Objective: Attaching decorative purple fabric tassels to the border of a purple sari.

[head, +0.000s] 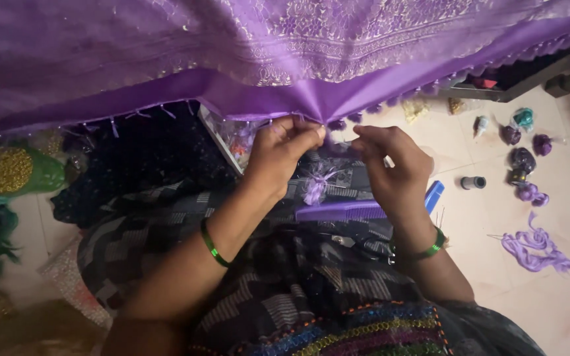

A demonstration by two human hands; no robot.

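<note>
The purple cloth (285, 59) fills the whole top of the frame and runs off its left, right and upper edges, hiding whatever lies behind it. Its lower hem crosses the frame from middle left to upper right, trimmed with small tassels and, higher up, pale embroidery. At centre the hem is bunched into folds where both hands meet it. The left hand (278, 155) pinches the hem with fingers pressed together; the right hand (390, 165) pinches just beside it, fingertips closed on something too small and blurred to tell. Below them hangs a loose lilac tassel (315, 184), and a purple comb (341, 211) lies on the lap, partly covered by the right wrist. Each wrist wears a green bangle (214, 245).

At right on the pale floor lie small clear packets (522, 158) of dark purple bits, a small grey spool (474, 182) and a tangle of lilac thread (536, 247). A clear box (232, 138) at centre is half hidden by the cloth.
</note>
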